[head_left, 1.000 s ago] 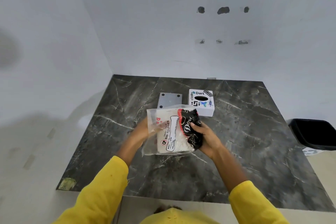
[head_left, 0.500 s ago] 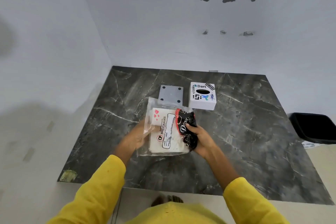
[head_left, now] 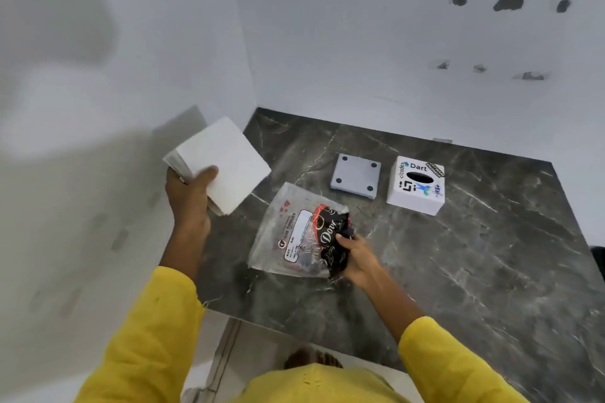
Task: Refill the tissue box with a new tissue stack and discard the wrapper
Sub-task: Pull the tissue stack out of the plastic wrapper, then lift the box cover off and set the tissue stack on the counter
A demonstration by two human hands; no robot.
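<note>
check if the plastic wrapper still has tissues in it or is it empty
Empty. The wrapper lies flat and see-through in the right hand, while the white tissue stack is out, held in the left hand.

My left hand (head_left: pixel 188 196) is raised out to the left, thumb on top and fingers underneath, closed on what it holds. My right hand (head_left: pixel 357 258) is lower and nearer to my body, fingers curled tight in a grip. Both arms are half stretched forward, in yellow sleeves.

The person wears a bright yellow long-sleeved top; the left sleeve (head_left: pixel 154 330) and right sleeve (head_left: pixel 451 363) end at bare forearms.
</note>
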